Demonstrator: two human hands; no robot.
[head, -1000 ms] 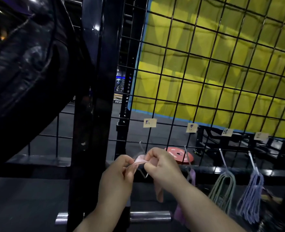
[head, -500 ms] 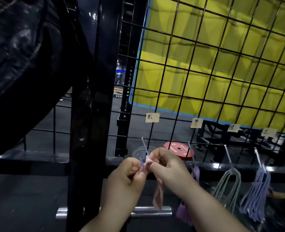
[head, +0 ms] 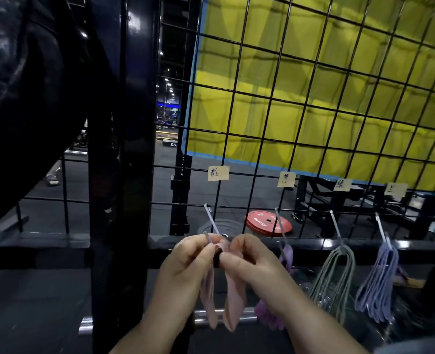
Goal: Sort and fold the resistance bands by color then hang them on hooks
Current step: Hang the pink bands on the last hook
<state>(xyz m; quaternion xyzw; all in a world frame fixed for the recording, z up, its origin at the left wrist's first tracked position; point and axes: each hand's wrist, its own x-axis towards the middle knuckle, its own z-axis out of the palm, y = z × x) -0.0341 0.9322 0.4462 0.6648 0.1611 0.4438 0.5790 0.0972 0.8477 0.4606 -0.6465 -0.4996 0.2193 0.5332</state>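
A big yellow curtain (head: 313,98) hangs behind the wire grid (head: 262,139). The grid is black and is made of many squares. A large, shiny black bag (head: 19,85) leans to the left of the grid. A thick black post (head: 119,175) stands at the grid's left edge.

Two bare hands are up in front of the low part of the grid. The left hand (head: 185,269) and the right hand (head: 257,267) are close together and nearly touch. Each grip is closed on the top of the pink band (head: 233,297), which is pinched between thumb and fingers. The band is folded, and its two loops hang down below the hands, in front of the grid. The top of the band is right at the tip of the first hook (head: 211,218), which sticks out from the grid's low left part. I cannot tell if the band is on the hook.

More bands hang on hooks along the bottom of the grid, to the right of the hands. First comes a purple band (head: 286,256), partly hidden by the right arm. Next come the grey-green bands (head: 338,274), then the pale purple bands (head: 379,279).

A red weight plate (head: 268,222) lies on the floor behind the grid.

A small paper label (head: 218,173) is stuck on the grid above the first hook. The writing on it is too small to read.
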